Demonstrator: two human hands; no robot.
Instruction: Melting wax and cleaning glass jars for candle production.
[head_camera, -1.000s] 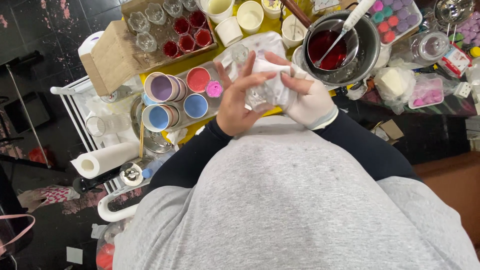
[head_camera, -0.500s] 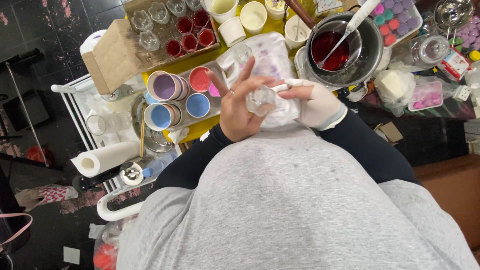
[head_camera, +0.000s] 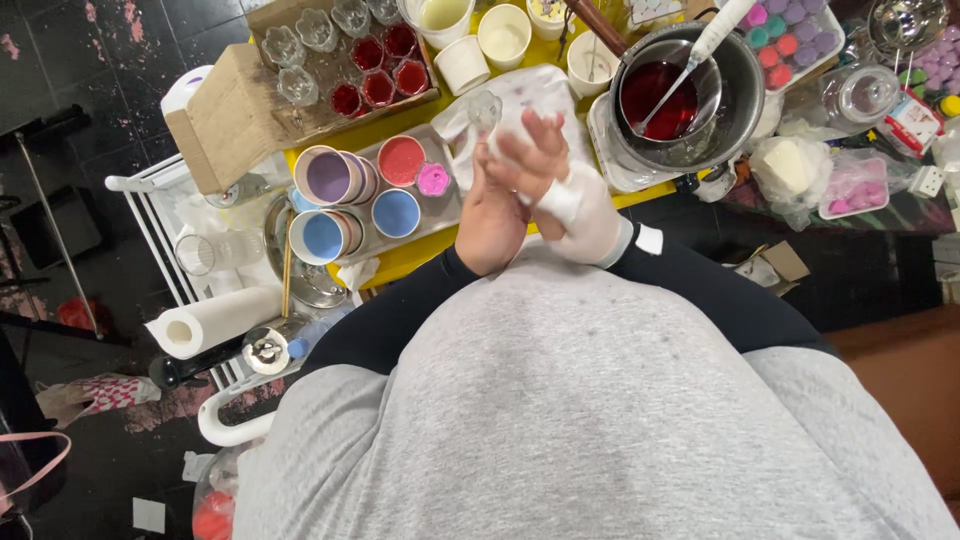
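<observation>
Seen from above, over a grey sweatshirt and black sleeves. Left hand (head_camera: 492, 205) bare, right hand (head_camera: 575, 200) wrapped in a white cloth or glove, both pressed together just above the bench (head_camera: 420, 255). Small clear glass cup (head_camera: 480, 112) at the fingertips of both hands, held against white cloth; exact grip of each hand hard to tell, fingers curled about the glass and cloth. Left of the hands, a tray (head_camera: 445, 215) with round tins of lilac, blue and pink wax. Beyond that, a cardboard box (head_camera: 240, 110) of small glasses, some filled red. Right of the hands, a metal pot (head_camera: 745, 90) holding a smaller vessel of dark red liquid. Paper towel roll (head_camera: 210, 322) low on the left.
</observation>
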